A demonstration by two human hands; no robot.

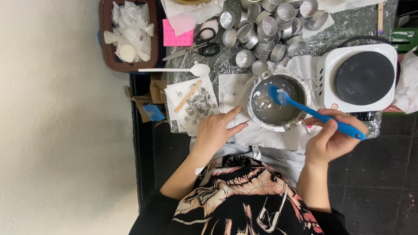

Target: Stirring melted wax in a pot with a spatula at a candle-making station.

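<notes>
A foil-covered table [348,26] is crowded. A blue spatula [314,114] is gripped by the right hand [332,138], its head in the metal pot [278,102]; the left hand [216,130], open, is rested left of the pot. The tins [270,30] beyond are cut off.

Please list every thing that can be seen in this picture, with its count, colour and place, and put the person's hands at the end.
Round metal pot: one, silver, holds grey liquid, table centre.
Blue plastic spatula: one, head in the pot, handle in the right hand.
Electric hot plate: one, white with black disc, right of the pot.
Small round metal cups: many, silver, heaped behind the pot.
White plastic spoon: one, left of the cups.
Scissors: one pair, black handles, above the spoon.
Pink paper pad: one, beside the scissors.
Brown tray: one, holds white scraps, far left.
Flat wooden stick: one, on white paper.
Left hand: flat on paper beside the pot.
Right hand: grips the spatula.
</notes>
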